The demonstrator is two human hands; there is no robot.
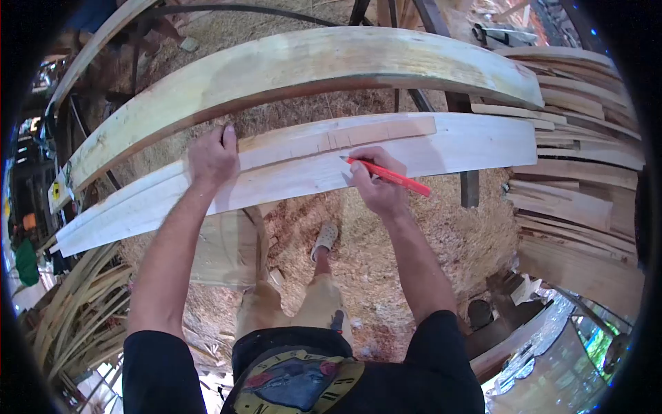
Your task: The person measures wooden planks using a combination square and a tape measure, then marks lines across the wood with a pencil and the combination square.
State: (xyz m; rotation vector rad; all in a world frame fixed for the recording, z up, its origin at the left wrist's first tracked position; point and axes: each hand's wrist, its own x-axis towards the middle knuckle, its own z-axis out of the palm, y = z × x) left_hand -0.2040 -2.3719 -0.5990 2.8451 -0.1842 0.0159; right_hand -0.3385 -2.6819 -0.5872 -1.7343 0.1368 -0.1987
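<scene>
A long pale plank (483, 141) lies across in front of me, with a thin wooden strip (407, 131) along its far side. Several short pencil lines cross the strip near its middle. My left hand (212, 157) is closed over the strip and the plank's far edge; its fingertips are hidden. In my right hand (381, 181) is a red carpenter's pencil (400, 181), its tip pointing left, just over the plank below the marks. I cannot tell whether the tip touches the wood.
Beyond the plank lies a thick curved timber (310, 62). Stacked boards (586, 165) stand at the right, and thin offcuts (83, 303) pile up at the lower left. Dark metal supports (469, 190) hold the plank above a shavings-covered floor (441, 241). A person's legs show at the far left.
</scene>
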